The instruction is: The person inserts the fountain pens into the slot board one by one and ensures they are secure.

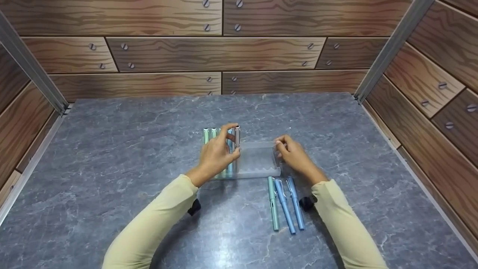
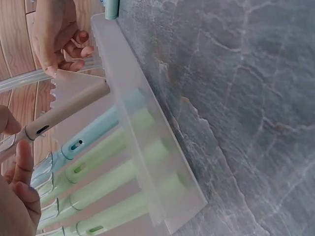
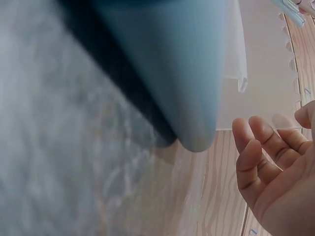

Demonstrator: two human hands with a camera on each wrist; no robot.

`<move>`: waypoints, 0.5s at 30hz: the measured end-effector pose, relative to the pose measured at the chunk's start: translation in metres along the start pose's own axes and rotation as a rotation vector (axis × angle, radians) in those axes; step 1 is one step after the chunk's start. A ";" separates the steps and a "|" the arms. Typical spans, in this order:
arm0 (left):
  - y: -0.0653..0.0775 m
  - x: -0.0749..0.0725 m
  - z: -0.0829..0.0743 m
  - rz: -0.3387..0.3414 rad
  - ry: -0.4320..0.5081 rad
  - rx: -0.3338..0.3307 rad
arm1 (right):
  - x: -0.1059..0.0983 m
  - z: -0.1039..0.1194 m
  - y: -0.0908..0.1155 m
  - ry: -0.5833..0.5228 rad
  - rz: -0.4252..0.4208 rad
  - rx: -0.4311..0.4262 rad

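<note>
My left hand (image 1: 216,151) holds a taupe pen (image 1: 238,136) between thumb and forefinger, over the left half of a translucent pen case (image 1: 259,173). The left wrist view shows the pen's lower end at the case's ledge, beside a light blue pen (image 2: 93,130). Light green pens (image 2: 103,174) lie in a row past that one, partly covered by the hand in the head view. At the case's right edge, my right hand (image 1: 295,155) pinches the rim with thumb and fingers. The scalloped slots on this side hold no pens.
In front of the case's right end lie a teal pen (image 1: 273,205) and two blue pens, the left blue one (image 1: 285,207) and the right blue one (image 1: 296,205), near the right wrist. A grey marbled tabletop (image 1: 130,130) meets wood-patterned walls (image 1: 220,54) at the back and sides.
</note>
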State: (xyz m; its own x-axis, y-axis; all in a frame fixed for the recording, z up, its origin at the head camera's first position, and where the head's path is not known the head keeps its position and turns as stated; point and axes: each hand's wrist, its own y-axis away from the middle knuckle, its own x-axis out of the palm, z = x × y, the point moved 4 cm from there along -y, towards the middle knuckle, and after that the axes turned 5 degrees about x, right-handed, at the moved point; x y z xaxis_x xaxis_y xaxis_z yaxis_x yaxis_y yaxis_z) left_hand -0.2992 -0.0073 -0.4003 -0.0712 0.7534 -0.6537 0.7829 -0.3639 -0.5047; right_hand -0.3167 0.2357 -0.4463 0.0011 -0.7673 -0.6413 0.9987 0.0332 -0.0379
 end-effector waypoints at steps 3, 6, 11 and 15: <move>0.001 0.001 0.001 -0.018 -0.025 0.014 | 0.000 -0.001 0.000 -0.011 0.002 0.003; 0.000 0.003 0.001 -0.024 -0.037 0.018 | 0.000 -0.001 0.000 -0.014 0.001 -0.002; 0.001 0.005 0.002 -0.021 -0.062 0.020 | 0.000 0.001 0.000 0.002 -0.009 -0.028; 0.003 0.007 0.003 -0.005 -0.081 0.008 | 0.000 0.001 0.000 0.007 -0.021 -0.040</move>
State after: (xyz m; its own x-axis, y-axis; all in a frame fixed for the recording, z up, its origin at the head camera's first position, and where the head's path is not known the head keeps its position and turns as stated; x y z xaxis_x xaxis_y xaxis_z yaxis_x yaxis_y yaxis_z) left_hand -0.2993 -0.0043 -0.4078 -0.1248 0.7084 -0.6947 0.7775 -0.3652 -0.5120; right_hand -0.3167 0.2350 -0.4455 -0.0198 -0.7636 -0.6454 0.9958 0.0429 -0.0814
